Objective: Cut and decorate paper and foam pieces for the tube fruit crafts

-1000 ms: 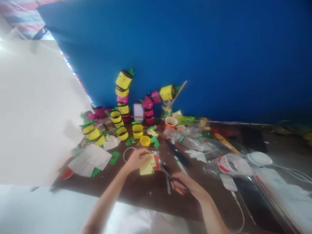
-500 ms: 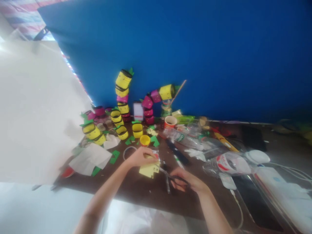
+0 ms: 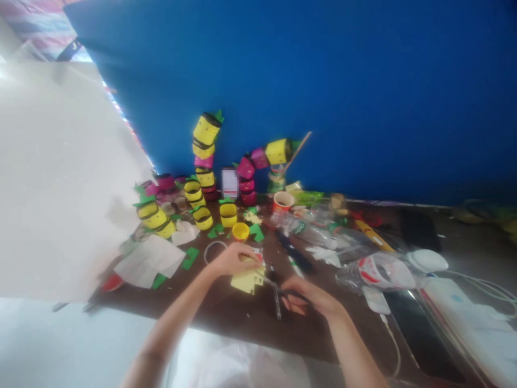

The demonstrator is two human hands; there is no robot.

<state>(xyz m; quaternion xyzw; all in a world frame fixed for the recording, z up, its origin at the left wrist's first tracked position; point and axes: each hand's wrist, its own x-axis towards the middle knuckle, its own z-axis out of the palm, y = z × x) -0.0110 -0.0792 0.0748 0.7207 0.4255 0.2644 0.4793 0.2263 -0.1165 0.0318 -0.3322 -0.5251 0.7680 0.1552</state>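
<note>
My left hand [image 3: 236,260] is closed on a pale yellow sheet of paper or foam [image 3: 244,282], which hangs below the fingers and has small dark cut-outs along its right edge. My right hand [image 3: 305,296] grips the dark handles of a pair of scissors [image 3: 291,292]. The blades reach left to the edge of the yellow sheet near my left fingertips. A clear pen [image 3: 277,302] lies on the table beneath the scissors. Just beyond my left hand stands a small yellow cup [image 3: 240,231], with a roll of tape [image 3: 214,250] at its left.
Yellow and magenta cups are stacked into towers [image 3: 205,134] before the blue panel [image 3: 302,70]. Green scraps [image 3: 189,258] and white paper [image 3: 149,261] lie left. Plastic bottles [image 3: 382,271], a utility knife [image 3: 374,235], a charger [image 3: 377,299] and a phone [image 3: 424,334] crowd the right.
Both hands stay almost in place, with the scissors still at the yellow sheet. The whole view has shifted very slightly.
</note>
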